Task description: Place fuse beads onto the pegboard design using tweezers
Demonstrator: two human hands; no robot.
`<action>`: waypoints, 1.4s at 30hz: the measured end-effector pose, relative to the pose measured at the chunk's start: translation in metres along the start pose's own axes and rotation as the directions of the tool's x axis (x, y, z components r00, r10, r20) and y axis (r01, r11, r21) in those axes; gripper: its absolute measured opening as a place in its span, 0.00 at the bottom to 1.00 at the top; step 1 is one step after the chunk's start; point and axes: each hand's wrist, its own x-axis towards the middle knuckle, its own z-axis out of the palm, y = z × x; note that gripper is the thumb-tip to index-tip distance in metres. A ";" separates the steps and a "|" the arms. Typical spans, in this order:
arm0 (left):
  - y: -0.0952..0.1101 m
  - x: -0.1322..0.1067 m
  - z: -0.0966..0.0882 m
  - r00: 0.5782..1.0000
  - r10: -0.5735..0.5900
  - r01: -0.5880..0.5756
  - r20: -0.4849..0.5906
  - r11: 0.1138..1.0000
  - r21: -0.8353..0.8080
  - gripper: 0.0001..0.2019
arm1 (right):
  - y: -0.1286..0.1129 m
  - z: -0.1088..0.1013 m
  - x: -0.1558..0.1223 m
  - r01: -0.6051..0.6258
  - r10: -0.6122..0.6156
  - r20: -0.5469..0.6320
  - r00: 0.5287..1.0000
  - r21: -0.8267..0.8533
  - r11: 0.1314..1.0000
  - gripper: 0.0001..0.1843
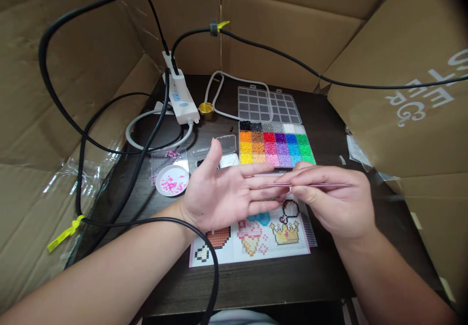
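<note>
The thin pink tool (331,185) lies level in the air just above the pattern sheet (256,249), pinched between thumb and fingertips of the right hand (338,205) — its far end reaches over the fingers of the left hand (223,196), touching or not I cannot tell; that hand is palm up, fingers straight and close together, thumb raised, holding nothing; just behind stands the bead box (276,147), its clear lid (268,105) folded back; to the left a white dish (172,180) of pink beads — farther back a power strip (181,98) and black cables (109,144) on the dark table (256,281), cardboard walls (73,71) around
</note>
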 end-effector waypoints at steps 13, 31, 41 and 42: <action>-0.011 -0.005 0.001 0.854 0.288 -0.443 0.434 -0.036 0.896 0.18 | 0.017 -0.049 -0.084 -0.193 0.125 -0.323 0.938 -0.186 0.963 0.06; -0.009 -0.001 -0.002 0.889 0.126 -0.425 0.440 -0.130 0.896 0.20 | 0.014 -0.029 -0.085 -0.271 0.197 -0.232 0.952 -0.347 0.898 0.10; -0.010 -0.001 -0.001 0.882 0.157 -0.423 0.445 -0.151 0.893 0.20 | 0.013 -0.027 -0.081 -0.257 0.192 -0.210 0.959 -0.349 0.901 0.10; -0.010 -0.001 -0.001 0.882 0.153 -0.424 0.445 -0.150 0.893 0.20 | 0.013 -0.027 -0.082 -0.260 0.194 -0.211 0.958 -0.353 0.899 0.10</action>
